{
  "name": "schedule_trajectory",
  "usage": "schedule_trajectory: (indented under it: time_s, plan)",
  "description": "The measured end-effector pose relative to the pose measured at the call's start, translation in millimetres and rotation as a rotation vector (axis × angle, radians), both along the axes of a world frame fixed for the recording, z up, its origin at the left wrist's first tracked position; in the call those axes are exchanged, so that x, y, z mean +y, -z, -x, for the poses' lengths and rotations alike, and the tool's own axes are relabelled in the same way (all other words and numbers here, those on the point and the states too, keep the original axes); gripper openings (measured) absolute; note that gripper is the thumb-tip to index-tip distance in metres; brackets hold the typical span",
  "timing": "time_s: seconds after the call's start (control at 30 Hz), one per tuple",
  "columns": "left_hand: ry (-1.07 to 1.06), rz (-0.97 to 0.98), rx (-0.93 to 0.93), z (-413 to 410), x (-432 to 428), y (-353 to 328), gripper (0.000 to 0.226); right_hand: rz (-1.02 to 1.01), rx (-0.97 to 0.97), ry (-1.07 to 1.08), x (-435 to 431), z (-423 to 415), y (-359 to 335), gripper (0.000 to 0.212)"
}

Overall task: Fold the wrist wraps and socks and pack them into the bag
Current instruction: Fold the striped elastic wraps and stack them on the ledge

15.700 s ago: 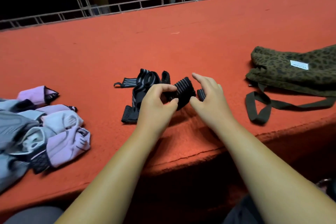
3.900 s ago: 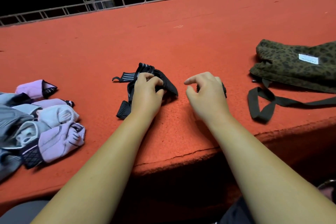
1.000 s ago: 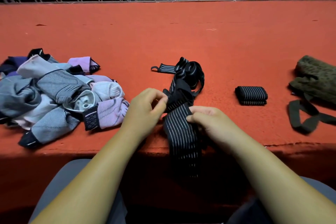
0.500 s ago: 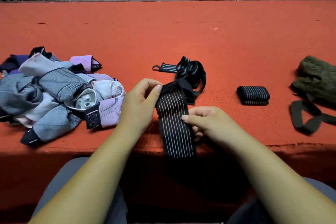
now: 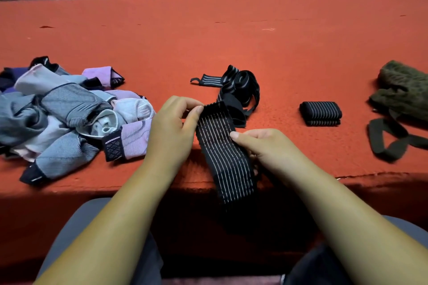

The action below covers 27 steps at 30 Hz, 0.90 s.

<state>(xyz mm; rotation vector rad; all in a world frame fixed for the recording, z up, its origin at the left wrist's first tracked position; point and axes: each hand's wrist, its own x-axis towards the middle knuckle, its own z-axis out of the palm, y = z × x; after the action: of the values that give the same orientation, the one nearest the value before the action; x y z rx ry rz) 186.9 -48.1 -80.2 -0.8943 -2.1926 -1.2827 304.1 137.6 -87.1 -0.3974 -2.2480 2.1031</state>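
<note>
- Person sits at the red worktop with the black wrist wrap in both hands, over the near edge; its lower end hangs off toward the lap.
- Left hand: fingers clamped on the wrap's upper left corner, thumb on top. Likely pins that end so the strip stays flat for folding.
- Right hand: fingers curled onto the wrap's right edge, mid-length. Looks like it marks the fold line or feeds slack.
- Wrap itself: flat stretchy band, black with thin pale stripes running lengthwise, smooth in the held part. Just beyond the held part, a tangled length lies loose, a small loop at its far tip.
- Right of the wrap: a second one, already a tidy folded wrap, set apart, probably staged for packing.
- Further right of the wrap: olive patterned bag, slumped, strap trailing toward the edge. Can't tell if its mouth is open.
- Left of the wrap: heap of socks, grey, lilac, white, unfolded.
</note>
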Motion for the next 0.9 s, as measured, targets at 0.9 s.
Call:
schedule_trajectory:
  time_s: [0.9]
  plan:
    - [0.283, 0.299, 0.103, -3, 5, 18, 0.013, 0.197, 0.028, 0.060, 19, 11, 10, 0.031]
